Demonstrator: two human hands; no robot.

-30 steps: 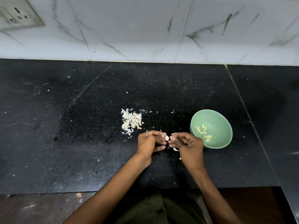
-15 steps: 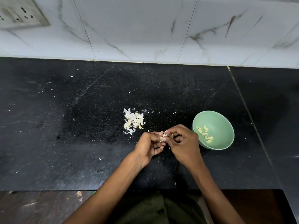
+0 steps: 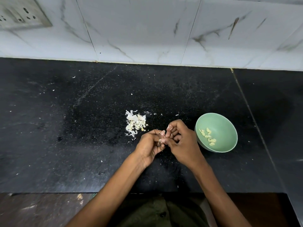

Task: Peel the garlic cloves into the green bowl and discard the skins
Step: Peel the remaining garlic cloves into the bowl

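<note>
Item: one garlic clove, mid-peel, largely hidden between two hands held just above the black surface (image 3: 82,145). The left hand (image 3: 150,145) was curled round the clove, fingers closed on it; the right hand (image 3: 182,145) met it fingertip to fingertip, thumb and forefinger pinching at what looked like the skin. How much skin remained could not be told, as the clove itself (image 3: 159,141) showed only as a pale sliver. Item: green bowl (image 3: 229,123), just right of the right hand, upright, holding several peeled cloves (image 3: 207,136) on its inner wall. Item: heap of skins (image 3: 136,122), on the surface behind and to the left of the hands, apart from the bowl, with loose flecks scattered widely around it. Risks, as judged: the clove was small and probably slick once bared, so a hard pinch could have squirted it out of the left hand onto the surface or over the near edge, which lay close below the wrists. Papery skin tends to cling to fingers — a flake carried across with the clove could have fallen into the bowl among the clean cloves. The bowl looked light and stood close to the right hand; a careless knock on its rim might have tipped it. The skins were loose and light — a quick sweep of a wrist would have scattered them further, making the discard step slower.
</note>
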